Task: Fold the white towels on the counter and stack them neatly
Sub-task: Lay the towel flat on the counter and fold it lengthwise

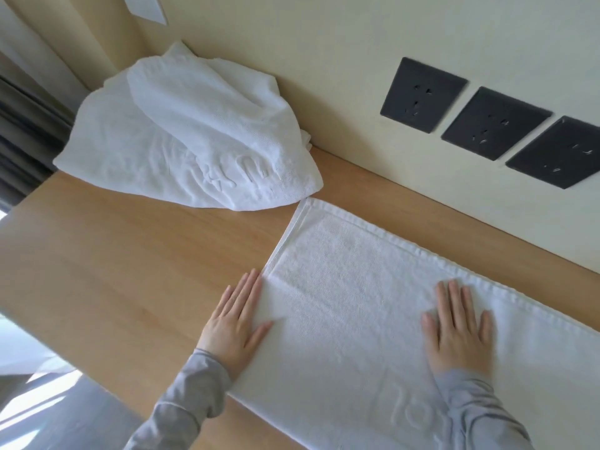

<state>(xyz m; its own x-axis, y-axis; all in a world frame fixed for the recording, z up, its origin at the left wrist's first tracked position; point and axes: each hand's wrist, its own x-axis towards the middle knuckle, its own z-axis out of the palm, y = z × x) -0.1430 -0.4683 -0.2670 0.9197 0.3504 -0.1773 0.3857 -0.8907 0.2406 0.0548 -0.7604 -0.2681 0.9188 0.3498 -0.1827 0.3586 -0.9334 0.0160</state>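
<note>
A white towel (pixel 350 303) lies spread flat on the wooden surface (pixel 130 254), its long far hem running close along the surface's back edge where it meets the wall (pixel 324 43), and its short left hem ending about midway along the surface. It looks doubled over, with raised lettering showing faintly in the cloth near the front edge. The left hand (pixel 233 326) lies flat at that short left end, fingers straight and close together along the hem, the thumb spread out onto the cloth and the outer side of the palm on bare wood; it grips nothing. The right hand (pixel 457 329) rests palm down on the middle of the towel, fingers straight and slightly fanned toward the wall, pressing the cloth and holding nothing. Both arms wear grey sleeves (pixel 181 407) that come in from the front edge. A second white towel (pixel 181 138) sits in a crumpled heap in the surface's far left corner, leaning against the wall, its nearest fold just beside the flat towel's far left corner. On the wall above the flat towel, three dark socket plates (pixel 423 95) stand in a row. A grey curtain (pixel 22 131) hangs past the surface's left edge.
</note>
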